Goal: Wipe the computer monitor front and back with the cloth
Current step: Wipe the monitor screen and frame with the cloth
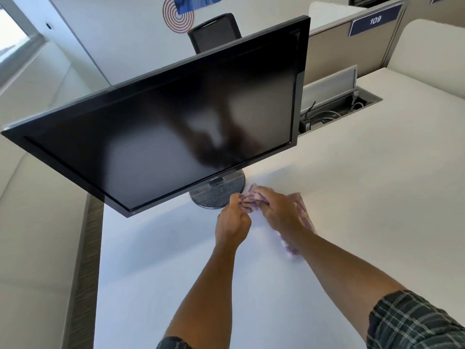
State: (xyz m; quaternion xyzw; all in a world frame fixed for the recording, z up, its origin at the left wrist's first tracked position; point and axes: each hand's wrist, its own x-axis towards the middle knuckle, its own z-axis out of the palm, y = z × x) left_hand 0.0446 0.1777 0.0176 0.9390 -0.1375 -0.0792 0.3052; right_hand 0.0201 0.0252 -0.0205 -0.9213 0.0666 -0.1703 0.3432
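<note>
A black computer monitor point(163, 127) stands on a white desk point(352, 197), its dark screen facing me and its round grey base point(214, 195) just behind my hands. A pinkish-purple cloth point(251, 197) is bunched between both hands just in front of the base, part of it trailing blurred under my right forearm. My left hand point(232, 222) pinches the cloth's left end. My right hand point(279, 210) grips it from above. The monitor's back is hidden.
An open cable hatch point(334, 107) with wires sits in the desk behind the monitor's right edge. A black office chair point(214, 34) stands beyond the monitor. A partition with a "109" sign point(375, 21) runs at the back right. The desk's left edge point(98, 248) drops to a wood-grain strip.
</note>
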